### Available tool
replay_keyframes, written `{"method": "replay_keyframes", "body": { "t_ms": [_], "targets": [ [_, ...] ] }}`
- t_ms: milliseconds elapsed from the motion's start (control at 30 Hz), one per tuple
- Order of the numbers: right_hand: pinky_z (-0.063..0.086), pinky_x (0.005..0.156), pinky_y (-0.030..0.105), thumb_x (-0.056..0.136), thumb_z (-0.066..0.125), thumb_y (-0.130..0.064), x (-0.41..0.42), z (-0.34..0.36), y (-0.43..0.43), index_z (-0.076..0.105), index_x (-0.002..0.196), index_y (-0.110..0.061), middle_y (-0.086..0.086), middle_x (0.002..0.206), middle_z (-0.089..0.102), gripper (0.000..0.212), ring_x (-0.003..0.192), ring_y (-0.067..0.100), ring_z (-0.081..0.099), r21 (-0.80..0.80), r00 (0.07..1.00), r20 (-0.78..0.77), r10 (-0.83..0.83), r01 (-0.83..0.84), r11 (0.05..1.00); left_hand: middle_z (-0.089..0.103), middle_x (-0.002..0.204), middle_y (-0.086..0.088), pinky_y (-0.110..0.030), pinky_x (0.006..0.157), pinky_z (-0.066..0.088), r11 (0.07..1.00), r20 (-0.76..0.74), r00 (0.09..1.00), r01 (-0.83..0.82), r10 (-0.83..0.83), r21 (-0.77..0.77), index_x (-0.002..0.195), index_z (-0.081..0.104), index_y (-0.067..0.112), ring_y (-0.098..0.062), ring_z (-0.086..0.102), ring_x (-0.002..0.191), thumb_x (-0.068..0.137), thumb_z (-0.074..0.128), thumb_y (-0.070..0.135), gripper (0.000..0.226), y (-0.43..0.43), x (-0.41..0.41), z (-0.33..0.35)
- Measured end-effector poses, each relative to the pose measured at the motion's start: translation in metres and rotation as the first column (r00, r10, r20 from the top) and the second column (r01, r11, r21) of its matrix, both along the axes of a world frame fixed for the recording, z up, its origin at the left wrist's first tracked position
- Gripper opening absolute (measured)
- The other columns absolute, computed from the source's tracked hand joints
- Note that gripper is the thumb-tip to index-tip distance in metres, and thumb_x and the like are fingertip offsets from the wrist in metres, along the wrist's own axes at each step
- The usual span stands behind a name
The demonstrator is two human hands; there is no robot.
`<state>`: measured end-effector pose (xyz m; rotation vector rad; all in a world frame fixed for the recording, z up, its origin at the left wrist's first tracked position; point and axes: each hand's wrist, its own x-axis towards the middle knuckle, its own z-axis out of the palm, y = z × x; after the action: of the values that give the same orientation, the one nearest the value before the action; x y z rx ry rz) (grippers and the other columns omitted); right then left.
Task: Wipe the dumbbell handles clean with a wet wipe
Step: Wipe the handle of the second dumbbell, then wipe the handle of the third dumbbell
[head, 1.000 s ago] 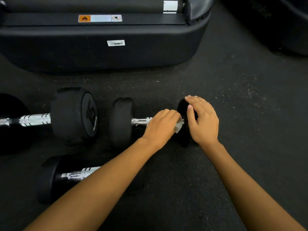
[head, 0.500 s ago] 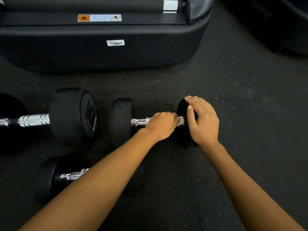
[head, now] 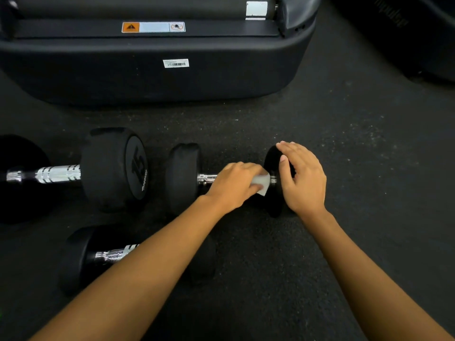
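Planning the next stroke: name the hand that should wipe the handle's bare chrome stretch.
Left. The left hand grips the white wet wipe on the chrome dumbbell handle; the right hand holds the black rubber end weight.

Dark speckled rubber floor (head: 357,148) spreads under me; a black machine base (head: 98,77) sits far ahead, another dark unit (head: 418,33) far right.

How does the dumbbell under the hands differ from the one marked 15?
The 15 dumbbell has bigger heads than the held dumbbell. The 15 dumbbell lies untouched; the held dumbbell has the left hand holding a wipe on its handle and the right hand gripping its head. Both have black heads and chrome handles.
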<state>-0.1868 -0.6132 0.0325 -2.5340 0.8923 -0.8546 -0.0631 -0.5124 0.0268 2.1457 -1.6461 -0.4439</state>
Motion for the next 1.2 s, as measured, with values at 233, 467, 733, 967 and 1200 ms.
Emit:
{"method": "replay_keyframes", "body": {
  "t_ms": [233,467,733,967,1200],
  "targets": [
    [0.029,0.105,0.024,0.094,0.032,-0.032,0.000,0.000,0.001,0.060,0.123,-0.014,0.001,0.126,0.061,0.043,0.125,0.017,0.048,-0.013,1.000,-0.022,0.001,-0.002,1.000,0.061,0.115,0.004,-0.027,0.093,0.035,0.992,-0.012,0.997,-0.079,0.079,-0.102,0.107,0.062,0.019,-0.015,0.054,0.105,0.086,0.063,0.022,0.021,0.017,0.004,0.006],
    [0.017,0.111,0.034,0.095,0.039,-0.030,-0.001,0.010,0.014,0.061,0.118,-0.011,0.008,0.125,0.058,0.037,0.127,0.025,0.040,-0.138,0.988,-0.153,0.014,-0.035,0.990,0.049,0.131,0.003,-0.026,0.093,0.043,0.976,-0.101,0.987,-0.138,0.122,-0.169,0.109,0.064,0.014,-0.012,0.048,0.117,0.088,0.060,0.015,0.021,0.048,-0.004,0.029],
    [0.037,0.081,0.031,0.093,0.043,-0.044,0.011,0.047,0.109,0.071,0.079,-0.015,0.000,0.084,0.060,0.043,0.089,0.015,0.049,0.450,0.935,-0.198,0.295,-0.181,0.875,0.049,0.125,0.010,-0.016,0.097,0.040,0.938,-0.275,0.946,-0.241,0.170,-0.250,0.098,0.068,0.015,0.000,0.049,0.113,0.081,0.069,0.009,0.018,0.139,0.002,0.046],
    [0.047,0.076,0.025,0.087,0.061,-0.016,0.047,0.063,0.183,0.066,0.086,-0.011,0.002,0.077,0.065,0.007,0.076,0.011,0.059,0.941,0.921,0.182,0.343,-0.265,0.211,0.045,0.129,0.015,-0.016,0.092,0.043,0.926,-0.401,0.883,-0.335,0.244,-0.174,0.098,0.066,0.028,0.000,0.047,0.116,0.077,0.073,0.006,0.032,0.231,0.025,0.062],
    [0.055,0.061,0.023,0.086,0.057,0.005,0.073,0.048,0.235,0.059,0.086,-0.002,0.012,0.069,0.064,0.008,0.057,0.013,0.064,0.962,0.937,0.220,0.273,-0.255,0.102,0.034,0.132,0.014,-0.020,0.084,0.052,0.889,-0.537,0.777,-0.446,0.329,-0.100,0.107,0.051,0.037,-0.002,0.044,0.121,0.074,0.073,-0.002,0.056,0.283,0.054,0.059]
  ]
}}
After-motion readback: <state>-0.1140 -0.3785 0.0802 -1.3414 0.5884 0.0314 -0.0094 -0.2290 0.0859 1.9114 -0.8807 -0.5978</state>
